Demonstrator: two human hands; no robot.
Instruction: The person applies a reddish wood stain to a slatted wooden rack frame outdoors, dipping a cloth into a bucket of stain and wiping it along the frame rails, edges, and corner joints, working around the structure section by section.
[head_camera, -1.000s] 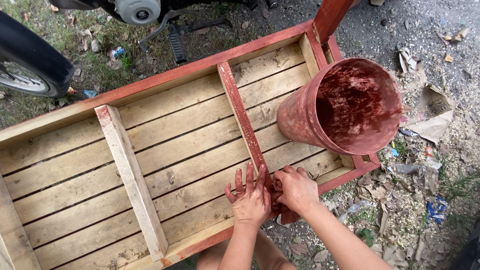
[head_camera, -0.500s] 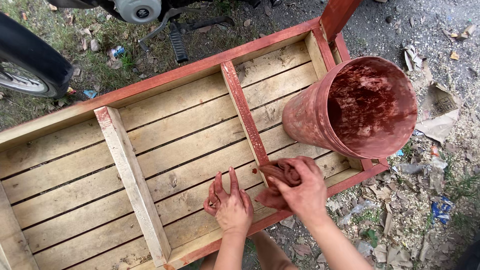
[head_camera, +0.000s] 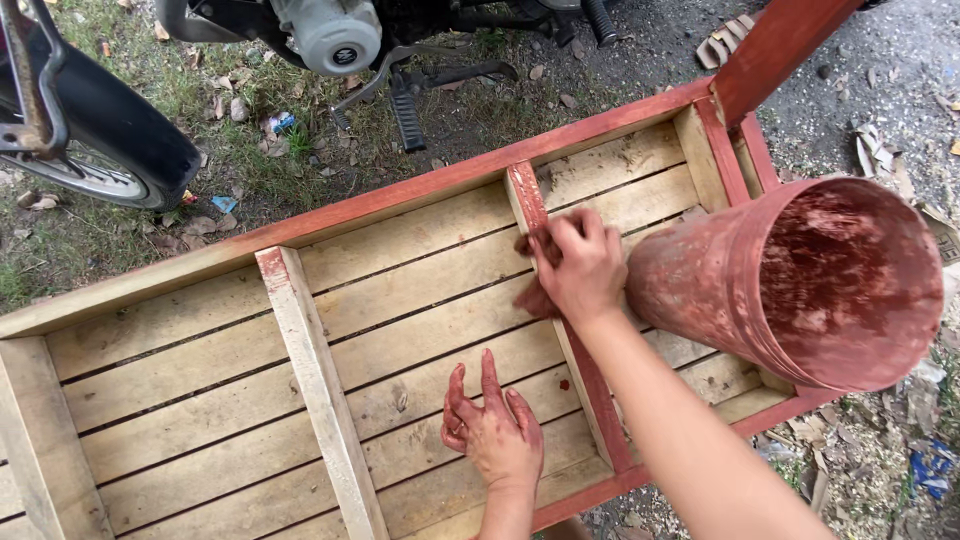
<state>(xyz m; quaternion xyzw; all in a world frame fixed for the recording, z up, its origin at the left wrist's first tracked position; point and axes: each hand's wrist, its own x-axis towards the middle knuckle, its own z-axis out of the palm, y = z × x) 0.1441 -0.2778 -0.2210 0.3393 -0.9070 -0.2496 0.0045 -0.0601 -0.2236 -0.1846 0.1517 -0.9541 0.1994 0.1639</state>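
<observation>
- The red staining step is judged in hand: a stained rag (head_camera: 535, 300) is gripped by the right hand (head_camera: 578, 265) fingers on the red crossbar (head_camera: 560, 330).
- The left hand (head_camera: 495, 430) is laid flat on the wooden frame (head_camera: 200, 400), fingers spread.
- More stain from the red bucket (head_camera: 800, 285) is probably called for next.

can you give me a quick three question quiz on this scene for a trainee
1. True or false: the left hand lies flat, fingers spread, on the pale wooden slats.
2. Which does the right hand press on? A the red-stained wooden crossbar; B the unpainted wooden crossbar; C the black motorcycle tyre
3. Fill in: the red-stained cylindrical bucket lies tipped on its ____.

Key: 1 true; 2 A; 3 side
</observation>
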